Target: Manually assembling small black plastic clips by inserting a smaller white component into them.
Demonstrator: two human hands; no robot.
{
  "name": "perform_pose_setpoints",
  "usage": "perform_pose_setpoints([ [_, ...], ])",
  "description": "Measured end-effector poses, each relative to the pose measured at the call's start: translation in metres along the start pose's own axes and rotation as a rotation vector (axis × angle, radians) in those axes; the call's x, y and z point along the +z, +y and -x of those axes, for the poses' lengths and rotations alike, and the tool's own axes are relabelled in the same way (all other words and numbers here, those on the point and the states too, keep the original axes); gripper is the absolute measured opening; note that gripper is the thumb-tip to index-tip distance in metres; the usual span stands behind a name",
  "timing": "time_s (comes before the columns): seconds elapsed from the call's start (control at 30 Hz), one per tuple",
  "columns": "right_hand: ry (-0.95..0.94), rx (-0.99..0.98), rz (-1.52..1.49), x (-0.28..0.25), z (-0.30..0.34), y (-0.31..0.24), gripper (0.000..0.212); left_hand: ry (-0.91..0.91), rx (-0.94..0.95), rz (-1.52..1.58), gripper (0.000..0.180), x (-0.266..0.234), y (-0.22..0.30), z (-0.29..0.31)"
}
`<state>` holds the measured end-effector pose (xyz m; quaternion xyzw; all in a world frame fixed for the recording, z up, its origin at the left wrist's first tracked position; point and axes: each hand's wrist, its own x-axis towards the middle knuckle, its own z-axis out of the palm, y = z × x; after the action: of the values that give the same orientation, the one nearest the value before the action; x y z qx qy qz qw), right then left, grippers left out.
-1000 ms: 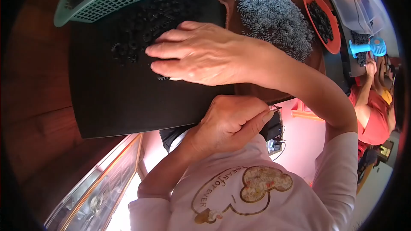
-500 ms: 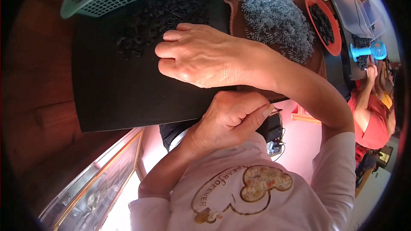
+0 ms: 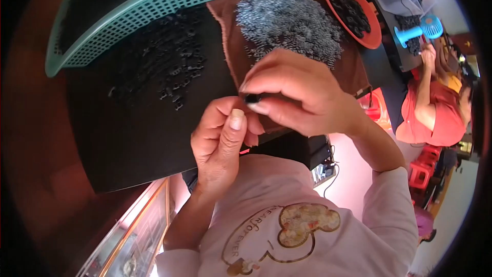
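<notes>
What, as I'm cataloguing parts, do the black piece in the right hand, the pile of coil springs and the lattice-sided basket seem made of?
Black piece in the right hand: perhaps plastic, dark and opaque, though too small to be sure.
Coil springs: likely metal wire, silvery-grey and glinting.
Lattice-sided basket: probably moulded plastic, smooth teal, regular openings.

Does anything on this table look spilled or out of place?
Nothing looks clearly damaged. The small black pieces lie loose on the tabletop beside the teal basket, a few straying from the pile, which looks spilled, though it may be deliberate. The metal coils sit heaped on brown cloth.
</notes>
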<state>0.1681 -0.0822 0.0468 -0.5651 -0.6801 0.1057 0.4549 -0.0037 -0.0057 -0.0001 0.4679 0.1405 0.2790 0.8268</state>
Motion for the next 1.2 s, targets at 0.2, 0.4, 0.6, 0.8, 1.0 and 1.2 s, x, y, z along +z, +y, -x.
perform_pose_setpoints([
  [0.2, 0.189, -0.083, -0.050, 0.021, 0.010, -0.003, 0.023, -0.073, 0.015, 0.084, 0.042, 0.001, -0.002, -0.002],
  [0.4, 0.239, -0.114, 0.033, 0.024, 0.022, -0.005, 0.025, 0.055, 0.029, 0.174, 0.036, -0.002, -0.003, 0.001],
  [0.6, 0.154, 0.222, 0.268, -0.056, 0.052, 0.001, 0.012, -0.068, 0.052, 0.048, 0.025, -0.002, -0.002, -0.003],
  [0.8, -0.036, 0.254, 0.418, -0.069, 0.062, 0.016, 0.014, -0.044, 0.040, 0.026, 0.024, 0.001, -0.001, -0.004],
  [1.0, -0.130, 0.260, 0.629, -0.065, 0.050, 0.023, 0.006, -0.062, 0.052, 0.002, 0.025, 0.002, -0.003, -0.003],
  [1.2, -0.229, 0.199, 0.759, -0.064, 0.040, 0.031, 0.006, -0.080, 0.041, -0.022, 0.025, 0.003, -0.003, -0.003],
])
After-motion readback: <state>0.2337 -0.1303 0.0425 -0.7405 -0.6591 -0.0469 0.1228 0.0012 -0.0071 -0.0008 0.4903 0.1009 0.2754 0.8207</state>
